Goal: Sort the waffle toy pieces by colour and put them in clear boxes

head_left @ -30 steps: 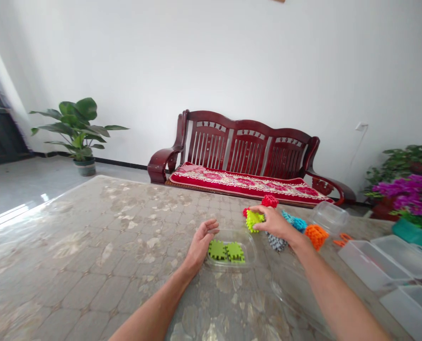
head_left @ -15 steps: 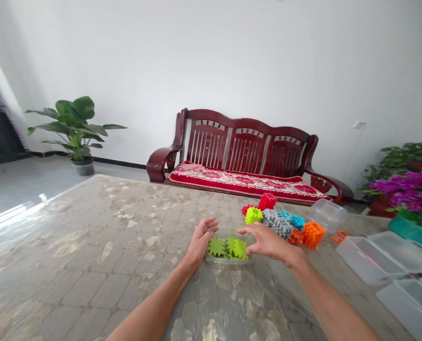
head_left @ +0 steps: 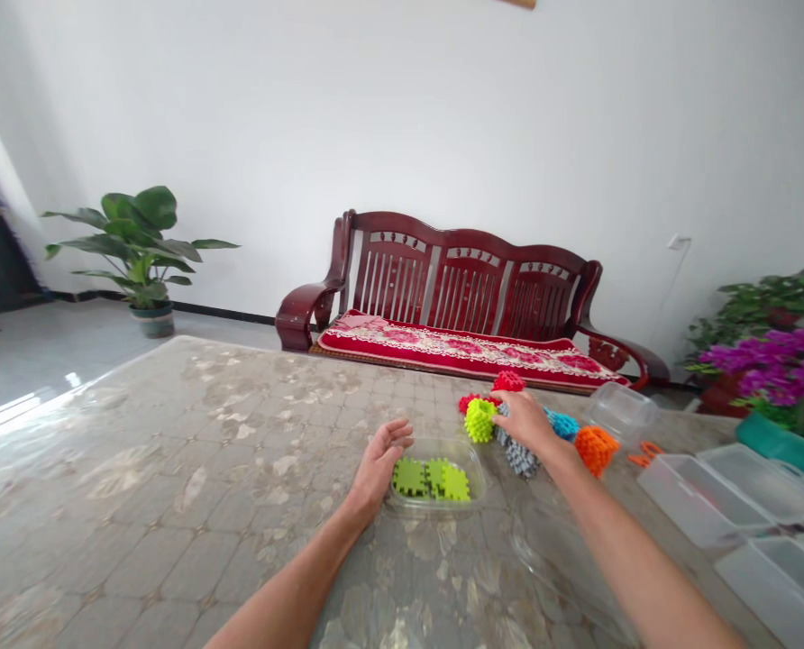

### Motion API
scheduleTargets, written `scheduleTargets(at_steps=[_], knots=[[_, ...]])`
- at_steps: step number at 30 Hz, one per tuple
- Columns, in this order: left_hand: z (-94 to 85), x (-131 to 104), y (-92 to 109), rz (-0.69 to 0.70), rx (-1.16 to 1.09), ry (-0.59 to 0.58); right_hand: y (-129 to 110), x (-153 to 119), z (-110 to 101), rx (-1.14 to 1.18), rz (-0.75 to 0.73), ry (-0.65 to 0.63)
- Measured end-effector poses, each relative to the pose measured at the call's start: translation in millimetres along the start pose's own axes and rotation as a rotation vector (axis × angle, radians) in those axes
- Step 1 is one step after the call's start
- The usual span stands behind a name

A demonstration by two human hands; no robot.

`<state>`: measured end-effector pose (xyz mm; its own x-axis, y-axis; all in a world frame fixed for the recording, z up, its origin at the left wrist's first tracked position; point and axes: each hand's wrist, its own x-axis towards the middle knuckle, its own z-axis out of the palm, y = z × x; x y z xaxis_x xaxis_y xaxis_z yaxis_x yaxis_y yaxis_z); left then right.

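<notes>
A clear plastic container (head_left: pixel 478 491) holds several flat lime-green toothed pieces (head_left: pixel 410 478). My left hand (head_left: pixel 379 458) is beside its left wall, fingers stretched and thumb by the rim; whether it presses on the wall I cannot tell. Over the pile of toothed blocks is my right hand (head_left: pixel 525 420), thumb and fingers apart. Its fingertips are close to a yellow-green block (head_left: pixel 480 420) and a red block (head_left: pixel 508 382). Grey blocks (head_left: pixel 518 453) lie partly hidden under this hand. To its right are a blue block (head_left: pixel 562 425) and an orange block (head_left: pixel 596 449).
A clear lid-like plastic piece (head_left: pixel 543 541) lies under my right forearm. An upside-down clear tub (head_left: pixel 622 407), orange loose pieces (head_left: pixel 645 453) and translucent boxes (head_left: pixel 686 491) are to the right, near a teal planter (head_left: pixel 784 443) with purple flowers. A wooden bench (head_left: pixel 466 279) stands behind the table.
My right hand has moved away from the container, up and right to the blocks. My left hand stays by the container's left side. The view has shifted slightly.
</notes>
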<state>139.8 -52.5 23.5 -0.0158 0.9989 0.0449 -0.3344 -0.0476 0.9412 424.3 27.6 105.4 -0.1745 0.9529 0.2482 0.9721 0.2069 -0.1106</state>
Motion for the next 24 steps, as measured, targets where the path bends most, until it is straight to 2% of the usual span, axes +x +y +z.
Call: scheduleTargets(at_steps=[3, 10, 13, 17, 20, 24], knots=[[-0.4, 0.3, -0.2, 0.005, 0.003, -0.005, 3.6, 7.9, 2.4, -0.066, -0.019, -0.071], [-0.3, 0.1, 0.9, 0.005, 0.000, -0.006, -5.1, 16.3, 3.1, -0.079, -0.039, -0.158], [0.0, 0.1, 0.7, 0.006, 0.001, -0.005, -4.3, 16.7, 4.5, -0.080, -0.048, -0.147], [0.6, 0.8, -0.1, -0.005, -0.007, -0.002, -4.1, 15.5, 0.4, -0.055, -0.041, -0.069], [0.8, 1.0, -0.3, -0.007, -0.018, -0.004, -13.7, 9.5, -7.5, 0.067, -0.101, -0.052], [0.8, 0.4, 0.1, -0.008, -0.021, -0.003, -41.4, -11.0, -15.7, 0.242, -0.267, -0.131]])
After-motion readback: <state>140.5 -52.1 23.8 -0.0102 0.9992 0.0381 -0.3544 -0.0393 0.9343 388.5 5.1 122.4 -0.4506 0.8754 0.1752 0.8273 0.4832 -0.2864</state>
